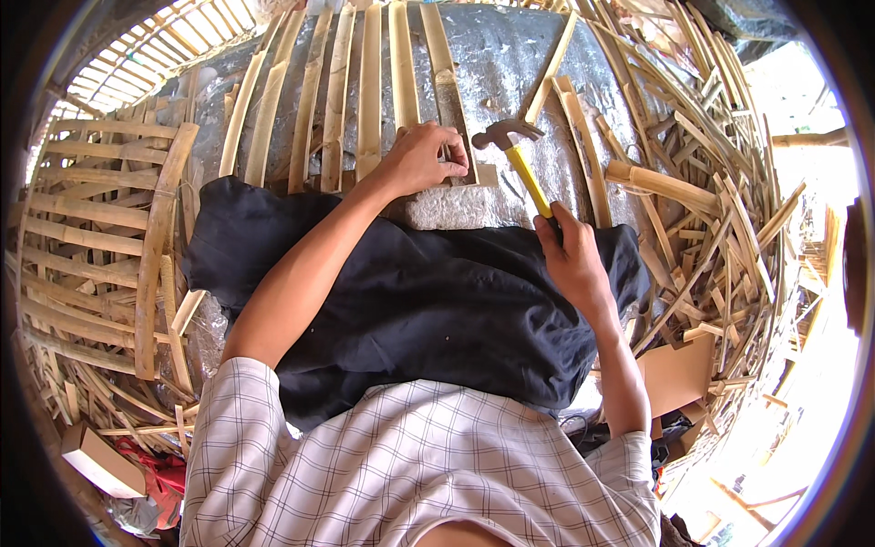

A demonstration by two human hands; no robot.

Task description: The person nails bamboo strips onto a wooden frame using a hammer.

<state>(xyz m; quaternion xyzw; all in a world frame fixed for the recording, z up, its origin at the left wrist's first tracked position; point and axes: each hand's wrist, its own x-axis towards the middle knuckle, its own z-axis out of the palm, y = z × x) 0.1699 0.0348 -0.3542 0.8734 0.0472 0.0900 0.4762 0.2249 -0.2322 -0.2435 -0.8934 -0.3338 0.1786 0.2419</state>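
Note:
My right hand (576, 260) is wrapped round the dark lower grip of a claw hammer (524, 169) with a yellow handle. The hammer's metal head is raised, just right of the slat ends. My left hand (427, 157) rests over the near ends of the bamboo slats (369, 109), which lie side by side pointing away from me. Its thumb and fingers are pinched together at the rightmost slat of the row; anything between them is too small to make out. Under these ends runs a thin crosswise strip (486, 175), beside a pale block (447, 208).
Black cloth (428, 301) covers my lap. A slatted bamboo panel (100, 237) leans at the left. Loose bamboo scraps (711, 210) pile up at the right, near a cardboard piece (676, 374). A worn grey metal sheet (506, 73) lies beneath the slats. A small box (103, 460) sits lower left.

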